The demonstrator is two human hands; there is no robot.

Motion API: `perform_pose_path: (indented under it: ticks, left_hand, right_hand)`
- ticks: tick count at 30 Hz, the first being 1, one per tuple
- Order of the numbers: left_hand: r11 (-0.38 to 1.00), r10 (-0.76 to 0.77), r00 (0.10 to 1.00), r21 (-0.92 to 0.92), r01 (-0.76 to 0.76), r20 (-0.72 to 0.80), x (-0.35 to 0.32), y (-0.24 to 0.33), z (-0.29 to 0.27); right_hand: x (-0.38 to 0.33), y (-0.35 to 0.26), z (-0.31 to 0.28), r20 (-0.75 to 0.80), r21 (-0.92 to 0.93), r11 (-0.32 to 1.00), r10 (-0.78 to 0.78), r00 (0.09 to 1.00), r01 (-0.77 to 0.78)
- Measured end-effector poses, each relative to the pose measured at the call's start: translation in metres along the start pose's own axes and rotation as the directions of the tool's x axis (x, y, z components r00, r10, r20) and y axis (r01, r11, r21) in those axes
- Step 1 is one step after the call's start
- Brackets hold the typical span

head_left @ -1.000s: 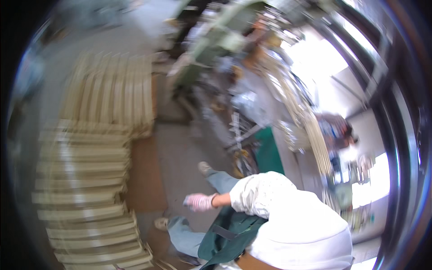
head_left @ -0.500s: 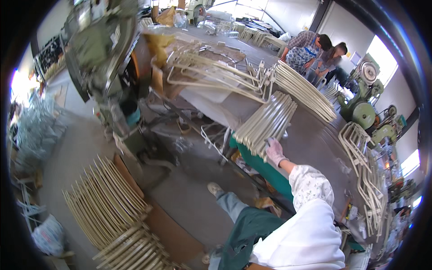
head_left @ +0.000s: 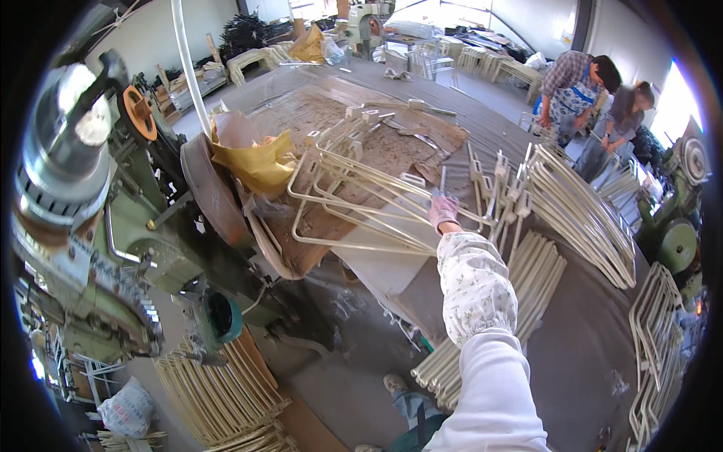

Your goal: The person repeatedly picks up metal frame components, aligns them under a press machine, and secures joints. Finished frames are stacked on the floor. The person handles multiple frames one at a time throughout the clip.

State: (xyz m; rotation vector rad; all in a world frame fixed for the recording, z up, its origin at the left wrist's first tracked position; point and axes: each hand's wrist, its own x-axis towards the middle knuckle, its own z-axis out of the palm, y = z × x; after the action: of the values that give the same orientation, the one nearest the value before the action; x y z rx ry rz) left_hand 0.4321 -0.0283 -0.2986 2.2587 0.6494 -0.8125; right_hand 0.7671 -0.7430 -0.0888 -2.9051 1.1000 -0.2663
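One broad table [head_left: 580, 346] spreads beneath the right hand [head_left: 444, 213], and from my end I see a green machine [head_left: 83, 279] standing well to that hand's left. A slanting stack of metal tubes [head_left: 580, 215] lies to its right. Bent metal frames [head_left: 365, 246] lie on the table at its left, reaching the glove; beyond them sits yellow wrapping [head_left: 263, 164]. I cannot tell whether the fingers are clamped on a tube or apart.

Single view: head-worn left fisheye, high over the near side of the bench [head_left: 587, 331], facing down and forward along the right arm [head_left: 482, 339]. Arm closest to lens, fingers [head_left: 440, 208] farther, mid-frame. Floor [head_left: 343, 384] lower left, far wall [head_left: 520, 22] top.
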Motion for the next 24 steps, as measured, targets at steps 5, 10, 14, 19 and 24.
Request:
perform_pose_path:
  ticks: [5, 10, 14, 19, 24]
  left_hand:
    - [0.995, -0.098, 0.995, 0.004, 0.098, 0.03, -0.007, 0.01, 0.02]
    - [0.996, -0.089, 0.995, -0.004, 0.089, 0.045, -0.003, 0.013, 0.045]
    - [0.936, 0.346, 0.914, 0.144, -0.321, -0.211, 0.002, 0.093, 0.064]
    - [0.666, 0.728, 0.677, -0.122, -0.736, -0.109, -0.069, 0.353, 0.079]
    - [0.511, 0.756, 0.477, -0.86, 0.002, 0.449, -0.172, 0.5, 0.183]
  right_hand:
    - [0.026, 0.022, 0.013, -0.075, -0.06, 0.946, -0.323, 0.944, 0.319]
    - [0.048, 0.015, -0.112, -0.38, 0.032, 0.931, -0.326, 0.865, 0.365]
    - [0.082, 0.054, -0.259, -0.598, 0.006, 0.943, -0.263, 0.757, 0.332]
    - [0.053, 0.155, -0.38, -0.84, 0.063, 0.942, -0.128, 0.527, 0.329]
    - [-0.093, 0.17, -0.45, -0.368, 0.88, 0.411, 0.271, 0.889, 0.239]
